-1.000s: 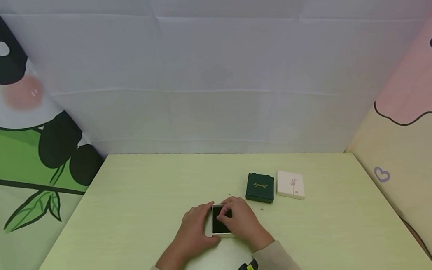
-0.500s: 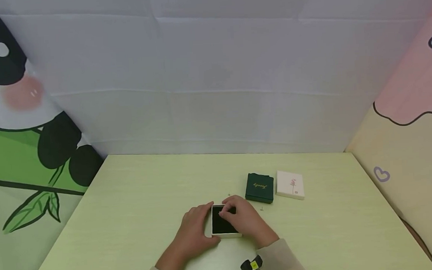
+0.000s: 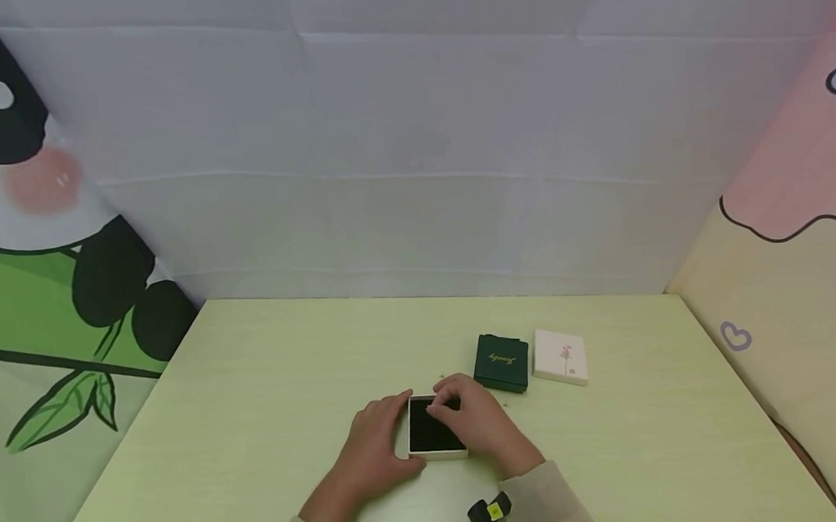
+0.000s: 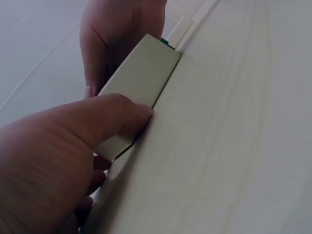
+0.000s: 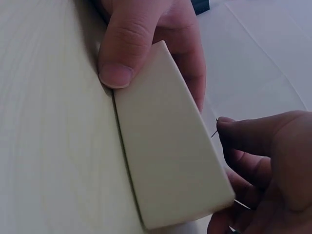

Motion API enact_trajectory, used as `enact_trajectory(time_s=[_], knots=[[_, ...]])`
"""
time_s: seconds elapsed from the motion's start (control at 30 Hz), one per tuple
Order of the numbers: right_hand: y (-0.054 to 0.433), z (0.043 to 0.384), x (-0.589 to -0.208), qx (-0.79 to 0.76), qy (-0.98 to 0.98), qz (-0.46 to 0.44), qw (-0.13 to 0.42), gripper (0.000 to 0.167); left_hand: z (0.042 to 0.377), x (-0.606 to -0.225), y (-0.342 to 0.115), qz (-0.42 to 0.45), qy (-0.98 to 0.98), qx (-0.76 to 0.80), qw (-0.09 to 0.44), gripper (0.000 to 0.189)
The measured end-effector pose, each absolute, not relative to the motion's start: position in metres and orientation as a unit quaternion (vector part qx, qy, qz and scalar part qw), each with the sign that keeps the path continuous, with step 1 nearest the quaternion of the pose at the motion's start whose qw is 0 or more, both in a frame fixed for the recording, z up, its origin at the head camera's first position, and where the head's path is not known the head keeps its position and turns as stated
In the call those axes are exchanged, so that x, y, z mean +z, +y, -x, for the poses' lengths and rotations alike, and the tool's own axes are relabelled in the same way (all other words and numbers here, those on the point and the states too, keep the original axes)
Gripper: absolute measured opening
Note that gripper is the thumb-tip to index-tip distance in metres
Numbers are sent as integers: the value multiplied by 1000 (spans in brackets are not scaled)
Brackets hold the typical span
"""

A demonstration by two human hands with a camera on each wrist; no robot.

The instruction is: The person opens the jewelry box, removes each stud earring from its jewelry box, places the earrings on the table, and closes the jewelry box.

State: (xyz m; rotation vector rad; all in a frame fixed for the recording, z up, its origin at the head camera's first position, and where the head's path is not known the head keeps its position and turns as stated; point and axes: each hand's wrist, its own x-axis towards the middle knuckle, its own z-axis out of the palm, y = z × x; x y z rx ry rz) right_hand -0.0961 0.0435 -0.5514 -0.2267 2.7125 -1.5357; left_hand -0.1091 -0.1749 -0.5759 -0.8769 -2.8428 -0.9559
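Note:
A small white box (image 3: 439, 454) with a black inner pad (image 3: 429, 434) lies uncovered on the table. My left hand (image 3: 375, 447) grips its left end; in the left wrist view the thumb (image 4: 117, 114) presses the near side wall. Over the pad's upper right part, my right hand (image 3: 474, 421) pinches something tiny between thumb and forefinger. The right wrist view shows a thin metal pin (image 5: 214, 132), like an earring's post, sticking out from those fingertips. It looks apart from the pad, though the box wall hides the pad there. The rest of the piece is covered by the fingers.
A dark green box (image 3: 502, 363) with gold lettering stands behind my right hand. Beside it is a white box lid (image 3: 560, 357) or flat box with a flower print. Tiny pieces lie on the pale table (image 3: 289, 381) near the green box. A white wall rises behind.
My right hand has shifted slightly up and to the right over the box, uncovering more of the black pad. The left hand holds the box in the same place.

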Motion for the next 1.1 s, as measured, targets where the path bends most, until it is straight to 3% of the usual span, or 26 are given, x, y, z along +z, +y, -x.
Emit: enact_trajectory(time_s=[0.43,1.1], knots=[[46,107,-533,-458,886,73,4,20,105,-574,-175,278,-908,-314,7,92],[26,158,-518,-192,974,116,-18,20,107,-572,-176,279,-908,-313,7,93]])
